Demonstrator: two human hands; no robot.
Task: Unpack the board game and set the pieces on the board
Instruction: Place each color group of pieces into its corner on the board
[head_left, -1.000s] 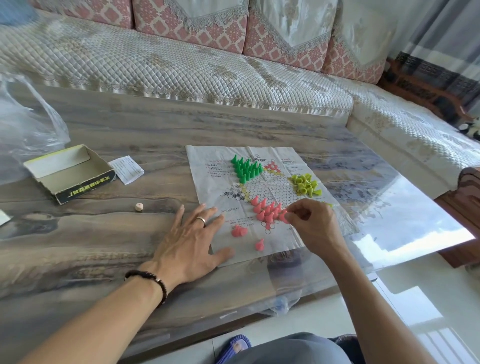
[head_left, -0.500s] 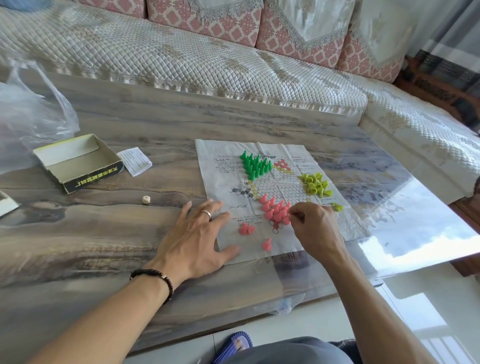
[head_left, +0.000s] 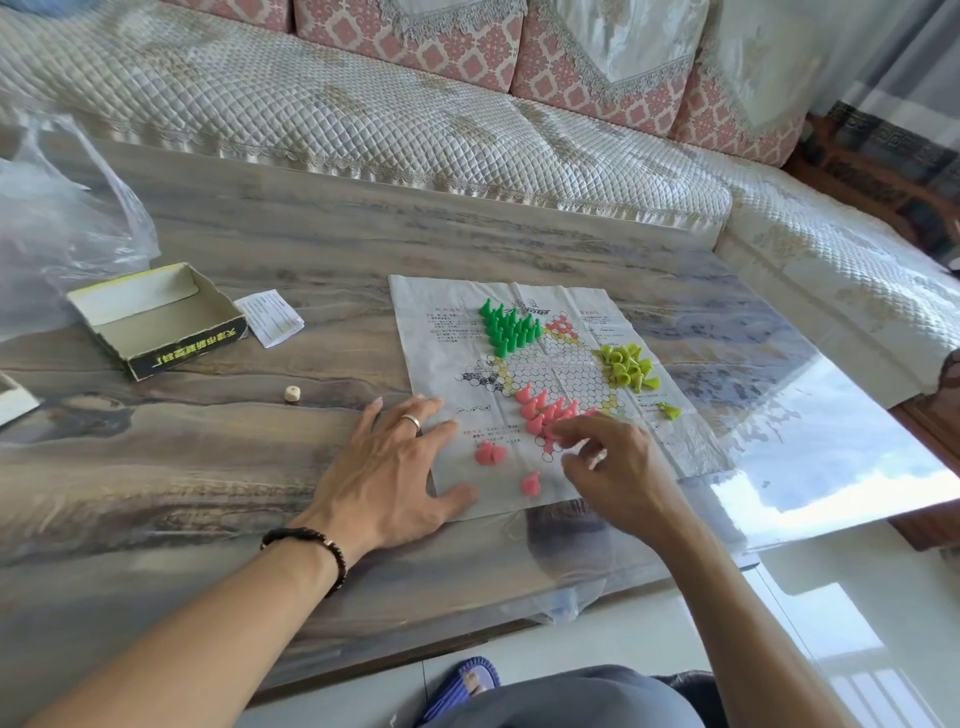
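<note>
Near the bench's (head_left: 156, 493) front edge, the left hand (head_left: 387, 467) is pressing flat, fingers spread, on the paper board (head_left: 447, 322). The right hand (head_left: 618, 467) is hovering over the pink pieces (head_left: 545, 410), fingers loosely curled around nothing visible. Three loose pink pieces (head_left: 491, 453) probably need seating next; green pieces (head_left: 506, 327) and yellow pieces (head_left: 626, 366) are sitting farther back.

The paper board (head_left: 452, 312) lies flat on the table (head_left: 208, 467), in front of the sofa (head_left: 363, 114). 3 piece groups stand on the board: far (head_left: 506, 327), right (head_left: 626, 364), near (head_left: 545, 410). The open box (head_left: 156, 317) lies left of the board, a die (head_left: 292, 393) just before it.
</note>
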